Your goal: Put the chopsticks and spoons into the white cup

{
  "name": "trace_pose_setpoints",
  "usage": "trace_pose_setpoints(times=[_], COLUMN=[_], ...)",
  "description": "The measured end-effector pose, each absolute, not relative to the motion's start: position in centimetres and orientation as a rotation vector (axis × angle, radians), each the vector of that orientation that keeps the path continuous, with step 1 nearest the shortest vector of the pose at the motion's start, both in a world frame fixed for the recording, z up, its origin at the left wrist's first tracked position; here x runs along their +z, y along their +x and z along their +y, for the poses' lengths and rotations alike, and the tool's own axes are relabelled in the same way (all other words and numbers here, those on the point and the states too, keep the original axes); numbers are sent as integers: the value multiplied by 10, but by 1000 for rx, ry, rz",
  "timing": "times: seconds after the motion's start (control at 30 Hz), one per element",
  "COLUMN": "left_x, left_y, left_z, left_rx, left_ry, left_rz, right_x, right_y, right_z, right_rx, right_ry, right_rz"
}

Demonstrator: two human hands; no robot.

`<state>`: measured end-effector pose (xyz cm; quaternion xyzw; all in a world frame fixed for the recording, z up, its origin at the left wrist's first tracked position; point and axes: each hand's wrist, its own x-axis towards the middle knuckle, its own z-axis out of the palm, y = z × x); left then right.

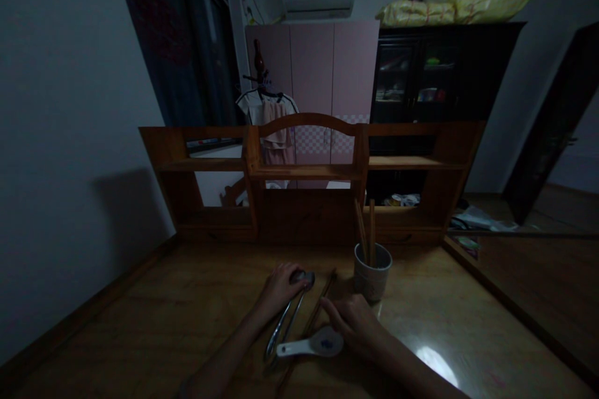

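My left hand [281,288] rests on the wooden desk [163,318], its fingers curled over the bowl ends of two metal spoons [286,319] that lie side by side. My right hand [354,322] lies lower right, fingers bent, fingertips touching a wooden chopstick [322,299] that lies slanted on the desk. A white ceramic spoon [312,345] with a blue mark lies just below both hands. Behind my right hand stands a white cup [371,273] with two chopsticks [367,232] upright in it.
A wooden shelf unit [309,168] stands along the desk's back edge. A raised wooden rim runs along the desk's left and right sides. Beyond are a pink wardrobe [322,68], a dark cabinet [435,75], and hanging clothes [271,118].
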<state>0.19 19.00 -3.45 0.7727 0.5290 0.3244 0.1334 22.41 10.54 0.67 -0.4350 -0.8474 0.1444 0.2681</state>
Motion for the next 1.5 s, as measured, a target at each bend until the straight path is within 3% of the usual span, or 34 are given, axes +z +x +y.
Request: trace_pose_setpoints(times=[0.57, 0.83, 1.1, 1.5], left_x=[-34, -5, 11, 0], left_y=[2, 18, 40, 41], left_z=[189, 166, 141, 139], left_rx=[964, 1070, 668, 626], left_ry=[2227, 2270, 2693, 2717], left_rz=[1506, 1517, 1257, 1306], right_x=[6, 5, 7, 5], right_y=[225, 225, 224, 224], right_z=[105, 107, 106, 107], right_rx=[395, 332, 297, 318], right_ry=[-1153, -1161, -1156, -1155], right_rz=[-2283, -2293, -2310, -2308])
